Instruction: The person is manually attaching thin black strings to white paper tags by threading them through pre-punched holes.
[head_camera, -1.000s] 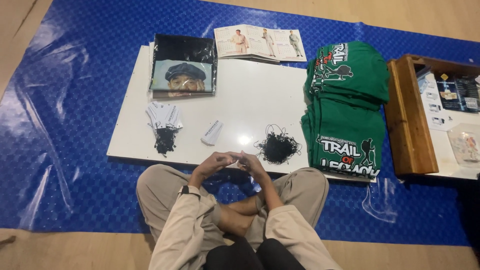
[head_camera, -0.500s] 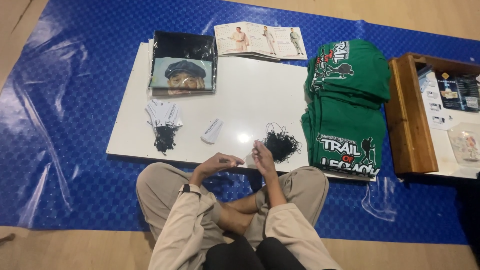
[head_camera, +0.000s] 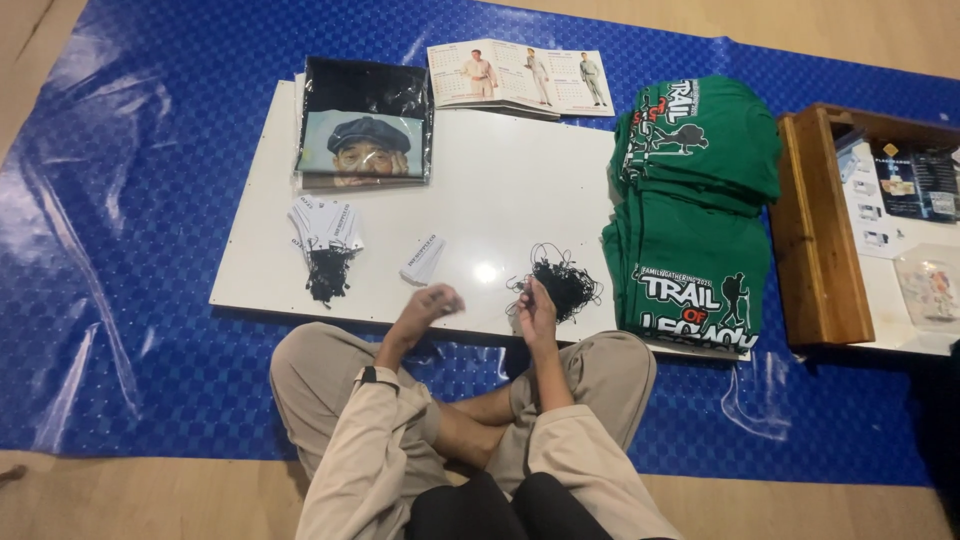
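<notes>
Blue plastic sheeting covers a wooden floor, and on it lies a flat white board (head_camera: 480, 200) that serves as a low bench. A person sits cross-legged at its near edge, seen from above. Their right hand (head_camera: 537, 305) rests at the edge of a loose tangle of thin black strings (head_camera: 565, 282) near the board's front edge, fingers closed narrowly as if pinching a strand, though the grip itself is too small to make out. Their left hand (head_camera: 430, 303) hovers just above the board to the left, fingers curled; I cannot tell whether it holds anything. The strings look like fine looped cords, matted into a dark, wispy heap with stray loops sticking out. They are likely very light, limp and prone to snagging, so a single strand is best picked by a free loop at the heap's edge. Left of the hands lies a small white tag (head_camera: 424, 259), and further left a fanned bunch of white tags (head_camera: 326, 228) with black strings hanging from it. At the far side sit a dark wrapped bundle (head_camera: 366, 122) and an open booklet (head_camera: 520, 77). Folded green shirts (head_camera: 692, 210) are stacked at the right, beside a wooden tray (head_camera: 815, 240).
</notes>
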